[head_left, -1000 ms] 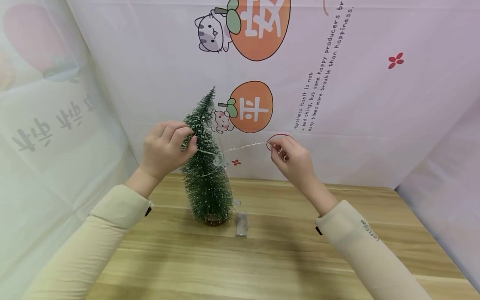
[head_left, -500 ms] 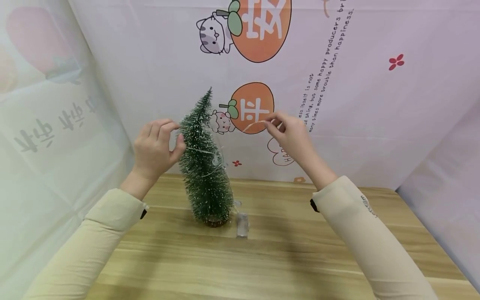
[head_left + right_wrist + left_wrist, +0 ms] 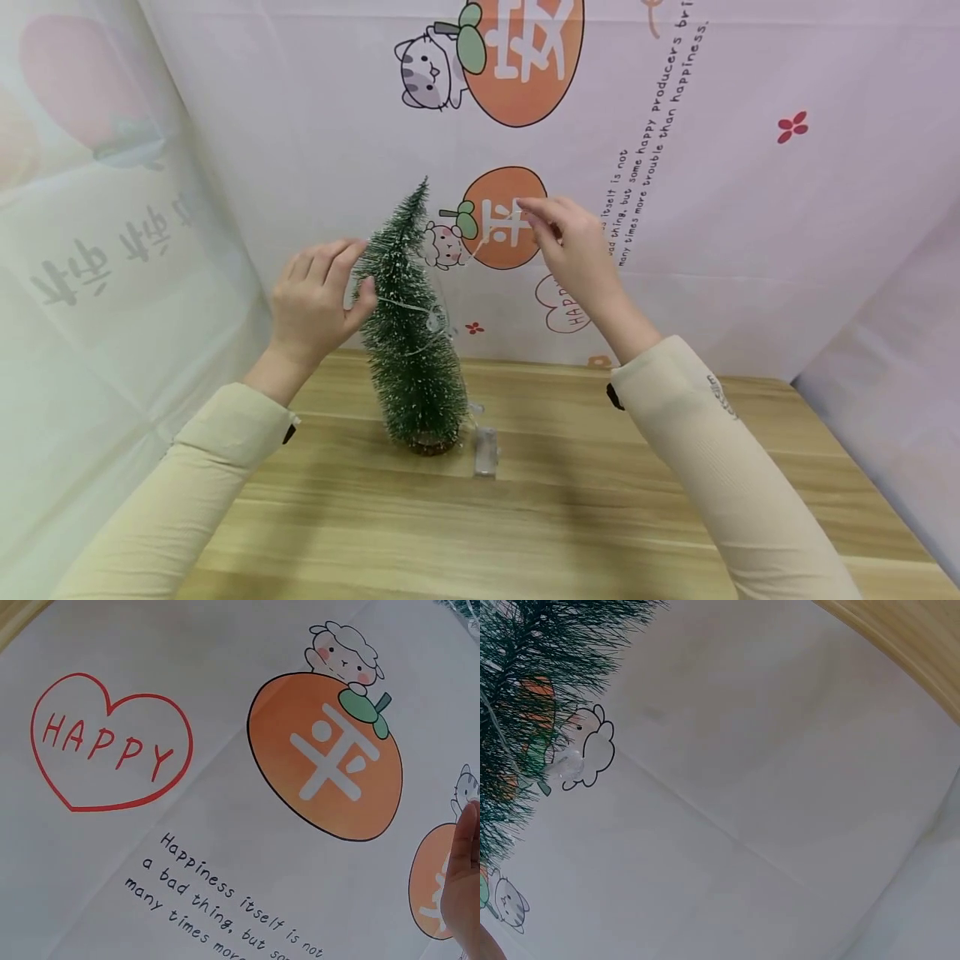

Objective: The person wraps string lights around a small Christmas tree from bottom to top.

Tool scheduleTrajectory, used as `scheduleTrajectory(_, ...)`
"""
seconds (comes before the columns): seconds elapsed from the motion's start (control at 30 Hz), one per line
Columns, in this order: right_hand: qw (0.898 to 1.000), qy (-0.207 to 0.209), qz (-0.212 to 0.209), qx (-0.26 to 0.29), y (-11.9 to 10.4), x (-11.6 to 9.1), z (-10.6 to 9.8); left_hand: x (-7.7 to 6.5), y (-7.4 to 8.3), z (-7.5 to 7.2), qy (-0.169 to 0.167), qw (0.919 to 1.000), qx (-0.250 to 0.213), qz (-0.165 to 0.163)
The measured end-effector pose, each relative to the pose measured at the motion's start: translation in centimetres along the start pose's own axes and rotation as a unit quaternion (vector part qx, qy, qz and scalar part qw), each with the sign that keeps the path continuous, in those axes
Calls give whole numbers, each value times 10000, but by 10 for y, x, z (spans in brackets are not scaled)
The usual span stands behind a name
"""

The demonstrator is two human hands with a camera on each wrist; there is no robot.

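A small green artificial Christmas tree point(image 3: 412, 358), flecked with white, stands on the wooden table with its tip leaning right. Thin clear string lights point(image 3: 405, 305) loop around its upper half, with a clear ornament point(image 3: 432, 321) on the right side. My right hand point(image 3: 581, 250) pinches the light wire, which slants down from the fingertips towards the tree. At the tree's left edge is my left hand point(image 3: 311, 304), thumb and fingers apart, holding nothing. The left wrist view shows the tree's branches point(image 3: 562, 645); the right wrist view catches part of the right hand point(image 3: 461, 889).
A clear battery box point(image 3: 486, 452) lies on the table point(image 3: 420, 533) just right of the tree's base. Behind hangs a white printed cloth point(image 3: 712, 208) with orange fruit drawings. Another cloth point(image 3: 112, 333) closes off the left side.
My right hand has risen and moved slightly left with the wire, now well above its earlier height. The left hand has drawn back left from the tree and its fingers have spread.
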State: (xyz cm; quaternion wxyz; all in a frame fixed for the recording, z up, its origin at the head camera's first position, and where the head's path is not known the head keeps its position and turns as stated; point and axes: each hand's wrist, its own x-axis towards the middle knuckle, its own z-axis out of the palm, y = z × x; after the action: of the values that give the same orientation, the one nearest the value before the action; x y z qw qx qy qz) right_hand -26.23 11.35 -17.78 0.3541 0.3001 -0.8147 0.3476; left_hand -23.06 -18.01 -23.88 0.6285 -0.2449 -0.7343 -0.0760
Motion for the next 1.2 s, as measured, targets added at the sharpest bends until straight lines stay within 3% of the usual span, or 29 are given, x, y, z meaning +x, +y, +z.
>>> scheduleTrajectory(0.13, 9998, -158, -100, 24, -3, 6, 0, -1, 1, 0, -23, 10000, -11, -64)
scheduleTrajectory(0.27, 9998, -93, 77, 179, -7, 12, 0, -1, 1, 0, -66, 10000, 12, -72)
scheduleTrajectory(0.47, 9973, 176, 403, 590, -12, 21, 2, -1, 3, 1, -97, 9999, 36, -118)
scheduleTrajectory(0.63, 9961, 509, 527, 500, -18, 31, 3, -1, 5, 3, -155, 9997, 54, -154)
scheduleTrajectory(0.97, 9931, 1033, 251, 497, -31, 48, 7, -2, 7, 7, -267, 9994, -77, -219)
scheduleTrajectory(1.2, 9919, 923, 173, 853, -42, 53, 13, -3, 8, 8, -334, 9994, -92, -77)
